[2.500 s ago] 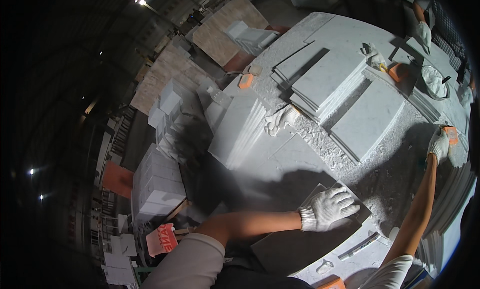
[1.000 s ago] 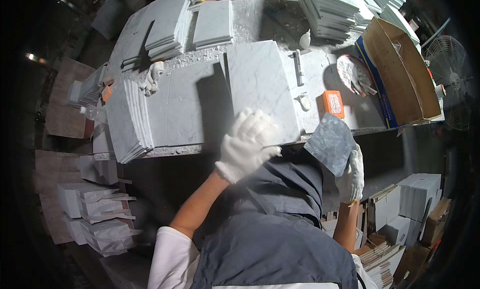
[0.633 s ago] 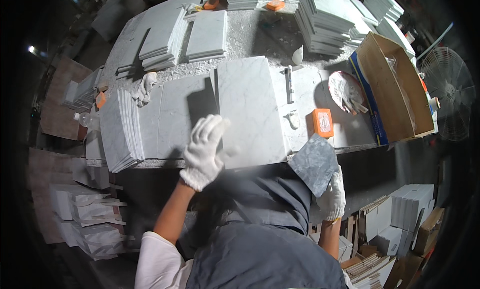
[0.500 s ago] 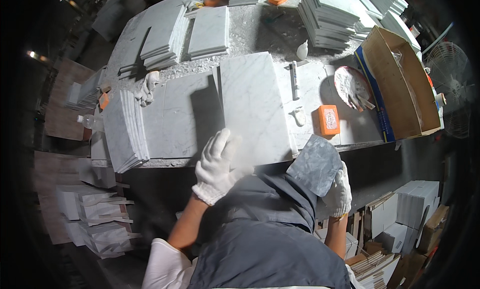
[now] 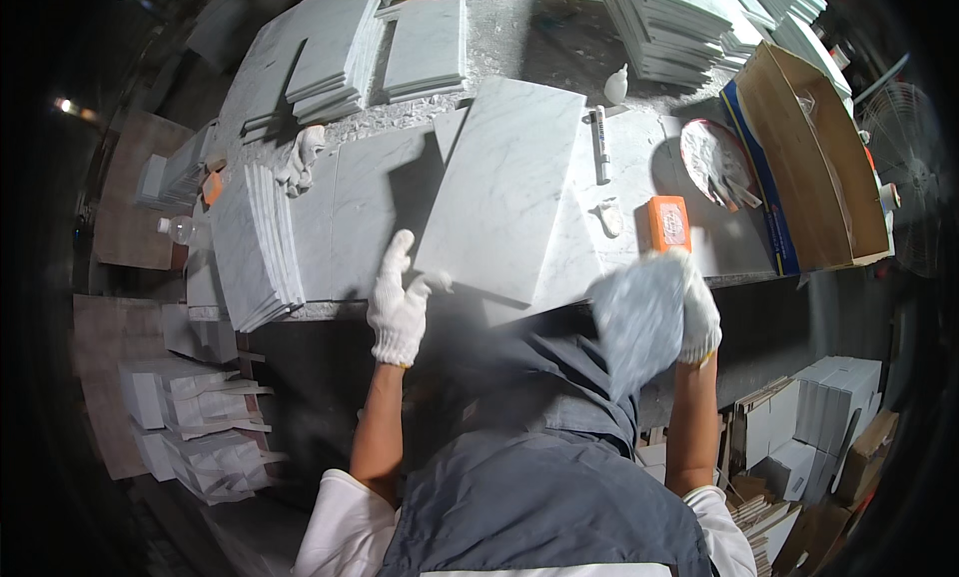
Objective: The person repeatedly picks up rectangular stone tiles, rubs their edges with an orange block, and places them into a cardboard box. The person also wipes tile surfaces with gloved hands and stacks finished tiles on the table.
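Observation:
A pale grey-veined marble tile (image 5: 506,182) lies slanted on other tiles in front of me, its near corner by the bench edge. At its near left side is my left hand (image 5: 398,312) in a white knit glove, fingers apart and nothing held. My right hand (image 5: 699,312), gloved the same way, grips a flat, mottled grey rectangular sheet (image 5: 641,322) by its right side, just off the bench edge; motion blurs the sheet. Just beyond the right hand stands an orange block with a pale label (image 5: 667,223), its near end partly covered by hand and sheet.
Stacks of marble tiles stand at near left (image 5: 262,247), far left (image 5: 335,57) and far right (image 5: 667,27). Right of the slanted tile lie a marker (image 5: 602,145), a dish of white paste (image 5: 711,157) and an open cardboard box (image 5: 814,167). A crumpled glove (image 5: 302,160) rests at left.
The front tile has turned clockwise, its far end swinging right. My left hand has come away to the left, fingers spread. My right hand has risen slightly with the grey sheet, which has tilted.

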{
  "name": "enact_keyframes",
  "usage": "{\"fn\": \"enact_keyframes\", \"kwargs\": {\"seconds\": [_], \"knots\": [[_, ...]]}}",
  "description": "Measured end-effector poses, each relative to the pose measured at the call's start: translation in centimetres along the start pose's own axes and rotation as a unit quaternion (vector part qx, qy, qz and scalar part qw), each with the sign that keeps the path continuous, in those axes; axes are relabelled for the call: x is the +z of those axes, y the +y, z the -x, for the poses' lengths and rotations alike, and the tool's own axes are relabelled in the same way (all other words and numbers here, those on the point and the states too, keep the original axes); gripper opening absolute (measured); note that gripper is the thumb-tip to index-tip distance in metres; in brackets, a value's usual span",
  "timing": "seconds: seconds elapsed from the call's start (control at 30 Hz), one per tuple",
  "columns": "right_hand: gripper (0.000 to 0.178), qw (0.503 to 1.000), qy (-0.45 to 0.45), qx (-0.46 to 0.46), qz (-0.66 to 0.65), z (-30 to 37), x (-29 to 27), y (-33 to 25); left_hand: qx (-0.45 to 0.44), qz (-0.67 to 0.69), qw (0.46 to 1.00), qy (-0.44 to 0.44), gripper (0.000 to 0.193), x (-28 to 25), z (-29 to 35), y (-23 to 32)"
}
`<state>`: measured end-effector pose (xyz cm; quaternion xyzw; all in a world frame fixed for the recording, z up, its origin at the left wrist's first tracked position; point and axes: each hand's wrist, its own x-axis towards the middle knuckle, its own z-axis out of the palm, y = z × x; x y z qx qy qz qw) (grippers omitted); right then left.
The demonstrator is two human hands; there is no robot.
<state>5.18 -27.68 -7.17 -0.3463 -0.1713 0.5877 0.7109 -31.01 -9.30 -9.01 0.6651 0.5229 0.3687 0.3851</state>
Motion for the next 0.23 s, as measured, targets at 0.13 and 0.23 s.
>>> {"fn": "enact_keyframes", "kwargs": {"seconds": [0.13,0.23], "knots": [[0.041,0.961,-0.001,-0.106,0.256,-7.3,-1.8,-0.3,-0.051,0.168,0.976,0.126,0.041,-0.9,-2.3,-0.8],[0.053,0.996,-0.075,0.044,-0.016,-13.4,-1.8,-1.6,-0.206,0.227,0.943,0.127,0.041,-2.3,-3.1,0.0]]}}
